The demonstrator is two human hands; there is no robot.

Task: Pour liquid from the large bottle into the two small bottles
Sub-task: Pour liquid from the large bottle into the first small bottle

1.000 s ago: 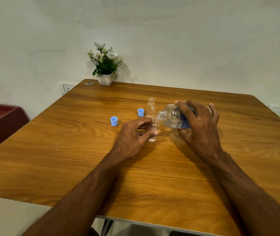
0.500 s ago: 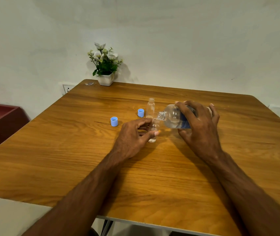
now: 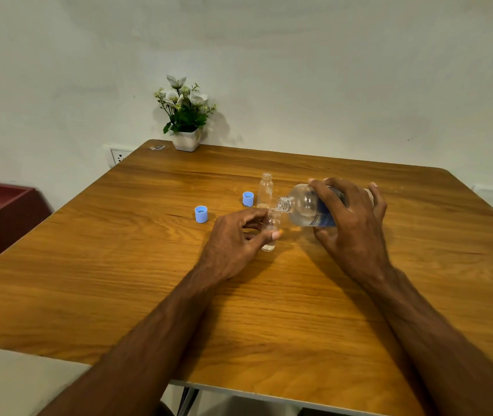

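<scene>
head view, and very little has shifted over the last second: the big bottle (image 3: 308, 207) lies tipped nearly flat in the right hand (image 3: 352, 226), its open mouth at the rim of the near vial (image 3: 270, 232), just as it did a second ago and half a second ago. the right hand's fingers are wrapped over the top of the big bottle with the thumb under it, a firm grasp. the left hand (image 3: 234, 240) steadies the near vial where it stands on the table (image 3: 119, 265), thumb in front and fingers curled behind, pinching the glass. neither hand has visibly moved, and the tilt looks the same across the frames.

that stillness reads as a slow, held pour. a little liquid shows at the bottom of the near vial, though whether the level has risen is too fine to tell, and no stream can be made out at the mouth. so the first fill seems under way and far from done.

the far vial (image 3: 265, 189) stands upright and uncapped just behind, apart from both hands, and looks empty. two blue caps (image 3: 201, 214) sit on the table to the left, one near the far vial, one further out. a potted plant (image 3: 186, 115) stands at the far edge.

my guess is that the narrow neck is the hard part: mouth and rim must stay lined up, and a slightly steeper tilt may be needed, gently, or liquid runs down onto the table.
</scene>
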